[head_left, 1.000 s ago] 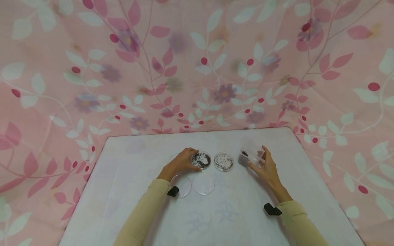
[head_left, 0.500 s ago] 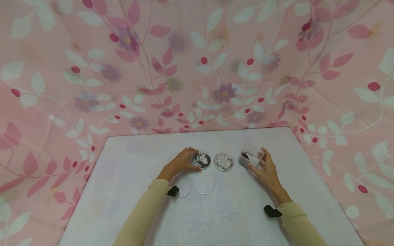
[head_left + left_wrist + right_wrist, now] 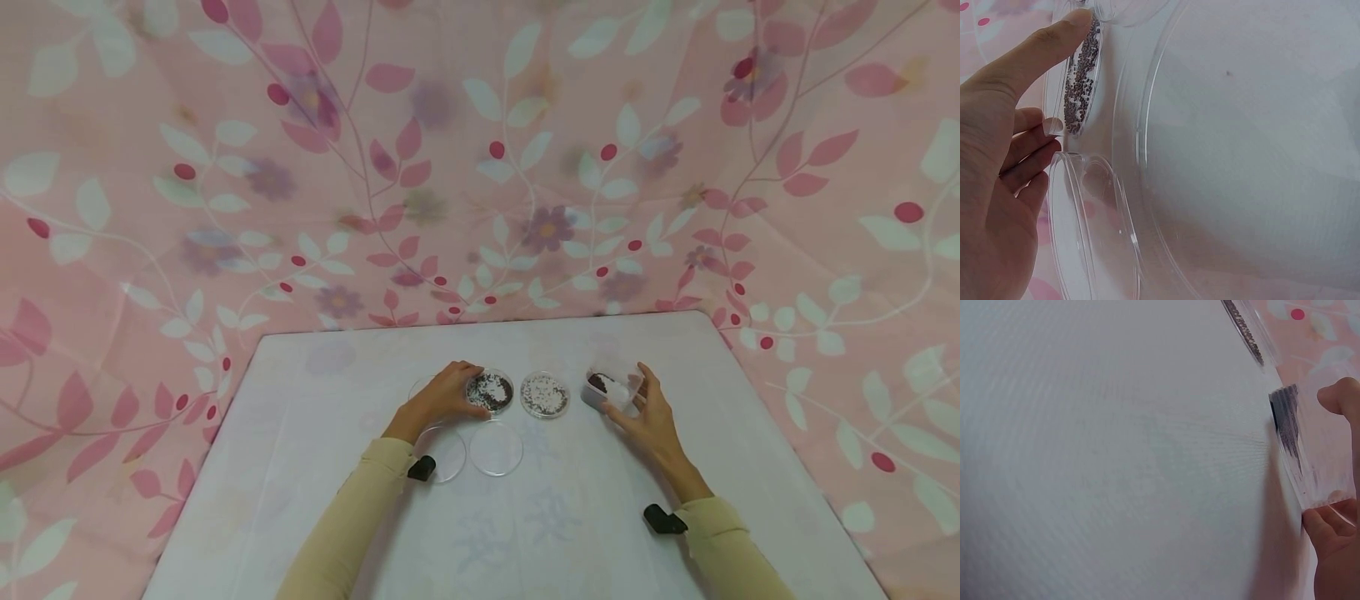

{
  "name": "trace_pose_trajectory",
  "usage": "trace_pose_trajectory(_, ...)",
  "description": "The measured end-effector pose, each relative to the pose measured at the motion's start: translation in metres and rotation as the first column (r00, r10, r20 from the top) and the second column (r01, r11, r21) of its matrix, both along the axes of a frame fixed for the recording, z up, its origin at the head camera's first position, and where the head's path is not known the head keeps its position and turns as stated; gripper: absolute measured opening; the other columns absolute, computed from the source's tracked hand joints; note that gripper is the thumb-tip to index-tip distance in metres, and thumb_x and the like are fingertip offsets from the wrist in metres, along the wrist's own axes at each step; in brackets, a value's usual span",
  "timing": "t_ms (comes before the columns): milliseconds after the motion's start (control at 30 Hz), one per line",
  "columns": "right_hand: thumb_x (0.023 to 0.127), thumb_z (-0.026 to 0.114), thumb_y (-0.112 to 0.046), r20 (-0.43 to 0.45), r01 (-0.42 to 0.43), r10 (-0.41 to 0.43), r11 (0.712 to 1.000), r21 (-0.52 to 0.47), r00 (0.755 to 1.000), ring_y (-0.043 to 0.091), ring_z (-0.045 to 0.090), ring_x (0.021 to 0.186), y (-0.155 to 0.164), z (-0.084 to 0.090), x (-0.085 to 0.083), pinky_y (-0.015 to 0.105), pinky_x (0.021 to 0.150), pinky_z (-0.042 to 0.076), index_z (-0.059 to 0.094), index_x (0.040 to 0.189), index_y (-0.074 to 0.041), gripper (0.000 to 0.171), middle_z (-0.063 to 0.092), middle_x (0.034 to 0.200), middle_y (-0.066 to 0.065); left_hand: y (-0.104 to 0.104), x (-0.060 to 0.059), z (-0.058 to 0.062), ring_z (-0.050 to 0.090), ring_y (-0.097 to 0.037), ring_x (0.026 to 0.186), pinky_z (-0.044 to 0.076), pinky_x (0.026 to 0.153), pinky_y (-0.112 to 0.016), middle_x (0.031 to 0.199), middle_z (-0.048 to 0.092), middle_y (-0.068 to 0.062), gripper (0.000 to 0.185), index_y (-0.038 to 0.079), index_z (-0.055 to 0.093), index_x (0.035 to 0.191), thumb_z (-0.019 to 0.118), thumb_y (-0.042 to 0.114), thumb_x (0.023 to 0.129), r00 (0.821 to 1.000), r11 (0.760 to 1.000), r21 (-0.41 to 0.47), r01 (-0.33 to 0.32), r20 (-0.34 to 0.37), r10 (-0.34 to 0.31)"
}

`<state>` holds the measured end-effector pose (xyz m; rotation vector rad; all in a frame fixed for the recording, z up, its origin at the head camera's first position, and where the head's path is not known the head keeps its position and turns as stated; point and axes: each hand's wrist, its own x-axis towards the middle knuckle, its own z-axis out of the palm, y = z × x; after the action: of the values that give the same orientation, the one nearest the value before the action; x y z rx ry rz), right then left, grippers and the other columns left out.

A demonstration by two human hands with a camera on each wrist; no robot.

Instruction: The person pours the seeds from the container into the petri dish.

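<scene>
- A white bench [image 3: 300, 467] stands before a pink floral curtain [image 3: 480, 167].
- The left hand [image 3: 438, 398] grips a round clear dish of dark seeds [image 3: 491, 391].
- The right hand [image 3: 651, 412] holds a small clear plastic box with dark seeds [image 3: 611, 388], resting on the bench.

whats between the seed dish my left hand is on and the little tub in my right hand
A second seed-filled petri dish sits on the table between the held dish and the tub, clearest in the head view.

place: makeshift home setup | floral curtain [image 3: 480, 158] | white table [image 3: 315, 417]
</scene>
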<state>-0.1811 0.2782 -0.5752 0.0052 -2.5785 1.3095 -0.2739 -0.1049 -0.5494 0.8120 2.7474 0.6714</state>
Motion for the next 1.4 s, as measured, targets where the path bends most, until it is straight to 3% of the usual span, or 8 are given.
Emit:
trace_pose_trajectory(233, 0.078, 0.083, -0.024, -0.010, -0.009, 0.009, 1.000, -0.011, 1.000, 0.045, 0.046, 0.131, -0.002, 0.003, 0.002, 0.057, 0.106, 0.042, 0.016, 0.156, -0.007, 0.104, 0.044, 0.144, 0.028, 0.001, 0.002, 0.003, 0.046, -0.026, 0.134, 0.037, 0.116, -0.043, 0.141, 0.054, -0.010, 0.092, 0.010, 0.051, 0.142, 0.085, 0.053, 0.068, 1.000, 1.000, -0.001, -0.006, 0.005, 0.006)
trace_pose_trajectory(567, 0.079, 0.083, -0.030, 0.016, -0.031, 0.031, 0.999, -0.005, 0.999, 0.044, 0.043, 0.134, 0.000, 0.008, 0.005, 0.057, 0.106, 0.042, 0.010, 0.158, -0.018, 0.109, 0.040, 0.148, 0.026, 0.001, 0.004, 0.005, 0.046, -0.025, 0.135, 0.037, 0.117, -0.042, 0.142, 0.053, -0.009, 0.092, 0.011, 0.051, 0.143, 0.086, 0.052, 0.068, 1.000, 1.000, -0.003, -0.018, 0.024, 0.018)
trace_pose_trajectory(867, 0.073, 0.086, -0.029, -0.105, 0.020, -0.006, 0.991, 0.131, 0.994, 0.044, 0.040, 0.135, 0.002, 0.018, 0.001, 0.066, 0.105, 0.036, 0.025, 0.155, -0.011, 0.104, 0.040, 0.148, 0.026, 0.000, 0.002, 0.005, 0.046, -0.026, 0.133, 0.038, 0.116, -0.042, 0.140, 0.054, -0.009, 0.094, 0.009, 0.051, 0.142, 0.085, 0.054, 0.067, 1.000, 1.000, 0.014, -0.002, 0.021, 0.001)
trace_pose_trajectory(1133, 0.067, 0.090, -0.031, -0.241, 0.016, 0.043, 0.971, 0.238, 0.970, 0.045, 0.039, 0.134, -0.012, 0.040, -0.008, 0.066, 0.106, 0.034, 0.040, 0.147, -0.003, 0.098, 0.044, 0.144, 0.025, -0.001, 0.000, 0.003, 0.047, -0.025, 0.133, 0.038, 0.116, -0.042, 0.140, 0.054, -0.009, 0.095, 0.010, 0.051, 0.143, 0.084, 0.056, 0.067, 1.000, 1.000, 0.015, 0.004, 0.004, -0.004)
trace_pose_trajectory(1400, 0.061, 0.092, -0.035, -0.362, -0.047, 0.204, 0.916, 0.398, 0.910, 0.045, 0.039, 0.134, -0.042, 0.057, -0.011, 0.070, 0.113, 0.023, 0.045, 0.141, 0.004, 0.101, 0.048, 0.139, 0.027, -0.001, 0.000, 0.002, 0.048, -0.026, 0.132, 0.038, 0.115, -0.042, 0.139, 0.055, -0.009, 0.094, 0.009, 0.051, 0.142, 0.085, 0.055, 0.067, 1.000, 1.000, 0.023, 0.007, 0.004, -0.007)
